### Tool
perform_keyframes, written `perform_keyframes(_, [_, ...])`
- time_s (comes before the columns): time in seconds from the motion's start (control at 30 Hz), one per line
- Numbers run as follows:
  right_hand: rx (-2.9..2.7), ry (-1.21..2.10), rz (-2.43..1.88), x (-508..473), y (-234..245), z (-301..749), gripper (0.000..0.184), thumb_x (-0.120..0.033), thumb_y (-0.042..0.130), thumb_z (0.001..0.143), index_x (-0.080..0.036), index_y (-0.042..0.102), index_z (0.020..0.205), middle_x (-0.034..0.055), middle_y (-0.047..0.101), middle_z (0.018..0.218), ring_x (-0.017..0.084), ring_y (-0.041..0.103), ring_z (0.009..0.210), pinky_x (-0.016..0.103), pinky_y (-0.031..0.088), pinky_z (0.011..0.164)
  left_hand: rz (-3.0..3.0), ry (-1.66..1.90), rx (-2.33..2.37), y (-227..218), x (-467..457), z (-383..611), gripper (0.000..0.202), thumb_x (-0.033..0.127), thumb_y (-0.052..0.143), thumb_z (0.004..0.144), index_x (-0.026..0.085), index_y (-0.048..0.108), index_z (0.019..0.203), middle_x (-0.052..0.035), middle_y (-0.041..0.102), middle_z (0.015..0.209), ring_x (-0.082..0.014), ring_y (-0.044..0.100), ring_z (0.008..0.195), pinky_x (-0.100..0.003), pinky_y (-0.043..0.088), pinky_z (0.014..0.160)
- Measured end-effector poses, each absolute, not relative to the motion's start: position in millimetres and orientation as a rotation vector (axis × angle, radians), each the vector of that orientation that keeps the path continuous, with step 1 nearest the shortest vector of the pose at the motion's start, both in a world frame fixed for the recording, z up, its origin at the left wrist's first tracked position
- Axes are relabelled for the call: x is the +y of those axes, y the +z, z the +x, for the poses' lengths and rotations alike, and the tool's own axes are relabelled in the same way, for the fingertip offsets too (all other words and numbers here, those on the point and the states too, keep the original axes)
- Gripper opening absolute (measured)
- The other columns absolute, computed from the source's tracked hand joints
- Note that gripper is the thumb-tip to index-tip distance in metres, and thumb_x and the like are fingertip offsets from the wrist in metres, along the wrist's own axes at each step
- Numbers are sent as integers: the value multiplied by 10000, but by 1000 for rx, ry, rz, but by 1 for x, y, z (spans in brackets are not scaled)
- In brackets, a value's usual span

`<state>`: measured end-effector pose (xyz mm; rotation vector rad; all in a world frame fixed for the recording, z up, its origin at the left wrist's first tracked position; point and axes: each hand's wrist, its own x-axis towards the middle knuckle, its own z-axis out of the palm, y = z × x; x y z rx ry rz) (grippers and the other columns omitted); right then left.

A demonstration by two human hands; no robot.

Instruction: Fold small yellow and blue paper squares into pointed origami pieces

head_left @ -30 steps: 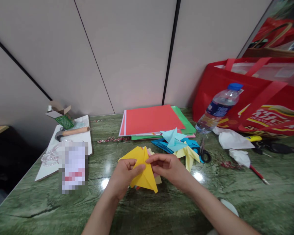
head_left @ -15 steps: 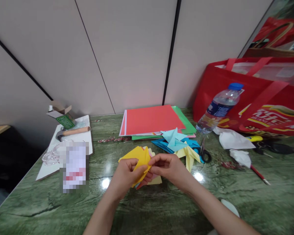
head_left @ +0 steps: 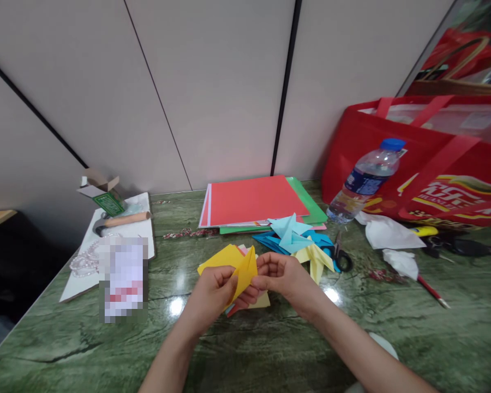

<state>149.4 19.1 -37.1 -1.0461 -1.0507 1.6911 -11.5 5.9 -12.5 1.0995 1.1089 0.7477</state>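
My left hand point(head_left: 210, 297) is closed on a yellow folded paper point(head_left: 246, 271), thumb on the near face. From the other side, my right hand point(head_left: 286, 279) grips the paper's right edge between thumb and fingers. The folded paper stands tilted, with a pointed tip at the top. Below and behind it lie small sheets of coloured paper point(head_left: 263, 301), largely hidden by my hands; a yellow sheet point(head_left: 217, 258) shows at the left. Just beyond my right hand are a light blue folded paper shape point(head_left: 289, 233) and a pale yellow one point(head_left: 314, 257).
Large red and green sheets point(head_left: 257, 201) lie by the wall. Black-handled scissors point(head_left: 343, 261) rest beside the folded shapes. To the right stand a water bottle point(head_left: 368, 177) and a red bag point(head_left: 352, 136). A white board point(head_left: 82, 285) at left carries a wooden-handled tool point(head_left: 126, 219) and beads.
The yellow folded paper has turned and shifted slightly right, so its face is broader and its tip points up. My right fingers have moved from its front to its right edge.
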Motion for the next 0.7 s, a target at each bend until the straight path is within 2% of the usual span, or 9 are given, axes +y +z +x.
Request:
perform_keyframes(0.17, [-1023,1709,-1032,19,-36,149,299,-262,774,538,-148,639,780,1,658,686,108,586,595,243,460,589,1059,759,1023,-13,6,-15,468,537,467,765,126,680,705,-103,694,694,-190,643,598,-286,504,559])
perform_keyframes(0.23, [-1017,1715,-1023,19,-35,149,284,-272,773,542,-153,654,770,5,667,700,110,588,603,246,458,599,1083,769,1021,-13,6,-17,459,552,544,705,115,678,749,-107,695,713,-202,646,626,-299,505,589])
perform_keyframes(0.37, [-1053,1760,-994,18,-32,148,258,-312,756,567,-155,664,750,1,659,681,119,585,606,252,452,600,1114,790,1127,-14,8,-18,378,389,761,532,121,662,780,-71,700,744,-211,646,680,-298,500,642])
perform_keyframes(0.47, [-1097,1759,-1016,17,-31,147,257,-332,753,569,-144,654,714,-5,636,662,120,567,595,242,432,569,1062,806,1192,-15,8,-16,261,279,763,554,129,642,730,-49,706,737,-200,654,668,-296,507,636])
perform_keyframes(0.7, [-1153,1728,-998,17,-31,145,183,-300,703,621,-171,637,732,-9,628,686,140,571,628,255,433,575,967,876,1219,-16,7,-8,217,258,745,583,109,628,690,-64,722,684,-191,667,629,-299,532,617])
